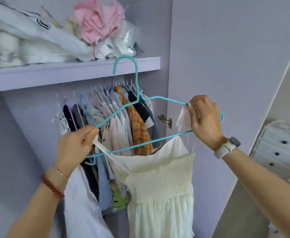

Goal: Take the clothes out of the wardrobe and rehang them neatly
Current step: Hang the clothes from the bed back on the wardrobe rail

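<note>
The turquoise hanger [123, 107] is the landmark: a thin coated wire triangle held up in front of the open wardrobe, its long axis tilted, low at the left end and higher at the right, hook up against the lilac shelf [72, 73]. The cream dress [159, 182] hangs below the hanger's bottom bar, in front of the row of hung clothes [116, 121].

The left hand [75, 145] grips the hanger's left end, fingers curled round the wire, with one flat fabric strap [106, 152] pinched there and running down to the bodice. The right hand [204, 117] pinches the other strap's bunched white end against the wire near the hanger's right shoulder, short of the hanger's small turned-up tip beyond it.

By my reading, the coming move depends on that right strap: it must seat in the notch just outboard of the right hand.

The dress looks soft and light, with a shirred, stretchy bodice and a gathered skirt; the straps are narrow and could slip on smooth wire.
</note>
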`<state>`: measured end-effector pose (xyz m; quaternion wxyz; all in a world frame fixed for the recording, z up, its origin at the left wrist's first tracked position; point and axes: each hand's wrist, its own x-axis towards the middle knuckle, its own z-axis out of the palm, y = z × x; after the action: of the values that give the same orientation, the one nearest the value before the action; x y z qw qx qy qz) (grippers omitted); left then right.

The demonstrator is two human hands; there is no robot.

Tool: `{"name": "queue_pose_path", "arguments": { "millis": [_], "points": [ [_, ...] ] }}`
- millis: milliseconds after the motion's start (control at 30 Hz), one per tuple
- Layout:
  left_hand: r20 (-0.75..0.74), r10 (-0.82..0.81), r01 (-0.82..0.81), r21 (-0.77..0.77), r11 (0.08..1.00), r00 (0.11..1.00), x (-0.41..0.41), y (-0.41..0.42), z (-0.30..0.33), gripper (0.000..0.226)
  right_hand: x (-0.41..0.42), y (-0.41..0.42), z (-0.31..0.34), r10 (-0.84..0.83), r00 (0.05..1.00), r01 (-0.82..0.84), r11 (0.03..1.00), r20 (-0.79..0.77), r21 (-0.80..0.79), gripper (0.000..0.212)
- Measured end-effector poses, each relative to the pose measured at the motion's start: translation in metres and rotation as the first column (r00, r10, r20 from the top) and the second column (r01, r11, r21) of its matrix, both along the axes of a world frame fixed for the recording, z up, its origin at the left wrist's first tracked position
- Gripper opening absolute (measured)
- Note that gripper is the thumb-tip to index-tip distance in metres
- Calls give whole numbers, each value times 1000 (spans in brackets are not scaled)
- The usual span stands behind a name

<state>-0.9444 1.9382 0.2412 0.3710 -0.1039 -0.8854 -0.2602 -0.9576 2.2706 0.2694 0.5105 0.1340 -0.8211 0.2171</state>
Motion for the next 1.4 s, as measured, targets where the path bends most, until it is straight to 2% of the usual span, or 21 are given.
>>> {"name": "queue_pose_path", "arguments": {
  "millis": [67, 167, 233, 300, 367, 433, 567, 600, 700, 800, 867, 967, 1100, 1267, 1400],
  "points": [
    [-26, 102, -103, -14, 995, 994, 7, -24, 7, 51, -12, -22, 1, 198, 970, -201, 980, 143, 3, 20],
    [-14, 286, -285, 47, 957, 958, 18, -53, 8, 69, -30, -47, -8, 361, 868, -356, 931, 341, -80, 12],
    [-7, 371, -370, 80, 926, 928, 27, -70, 3, 60, -42, -62, -9, 469, 762, -480, 872, 447, -97, 16],
    [-11, 398, -393, 134, 910, 917, 33, -89, -1, 45, -48, -81, -7, 505, 669, -625, 779, 545, 45, 9],
    [-3, 400, -393, 184, 901, 916, 40, -111, -5, 42, -49, -104, -5, 511, 629, -717, 673, 586, 182, 24],
    [10, 453, -449, 151, 881, 891, 41, -134, -7, 41, -46, -128, -1, 549, 592, -767, 609, 590, 203, 34],
    [208, 623, -637, 1, 771, 754, 35, -170, -19, 30, -37, -181, -8, 687, 377, -873, 487, 621, -10, 39],
    [273, 639, -665, 0, 747, 719, 33, -175, -21, 32, -36, -194, -13, 694, 362, -873, 486, 622, -34, 40],
    [378, 631, -705, 89, 703, 677, 22, -180, -29, 41, -46, -217, -30, 684, 423, -825, 563, 594, -61, 43],
    [399, 577, -684, 210, 699, 712, 11, -178, -40, 45, -65, -228, -47, 694, 457, -743, 642, 557, -190, 48],
    [387, 559, -664, 228, 712, 733, 3, -179, -49, 44, -74, -245, -54, 704, 460, -710, 658, 542, -251, 49],
    [357, 578, -667, 212, 715, 734, -11, -187, -55, 44, -81, -285, -63, 638, 499, -674, 711, 586, -201, 48],
    [221, 637, -668, 110, 736, 739, -25, -205, -40, 44, -89, -341, -71, 603, 507, -629, 748, 616, -214, 48],
    [-23, 679, -679, 11, 734, 734, -38, -226, 1, 49, -123, -410, -64, 621, 509, -503, 776, 596, -380, 43],
    [-275, 641, -692, -165, 703, 716, -61, -235, 31, 59, -152, -448, -68, 590, 592, -415, 807, 549, -420, 38]
  ]
}}
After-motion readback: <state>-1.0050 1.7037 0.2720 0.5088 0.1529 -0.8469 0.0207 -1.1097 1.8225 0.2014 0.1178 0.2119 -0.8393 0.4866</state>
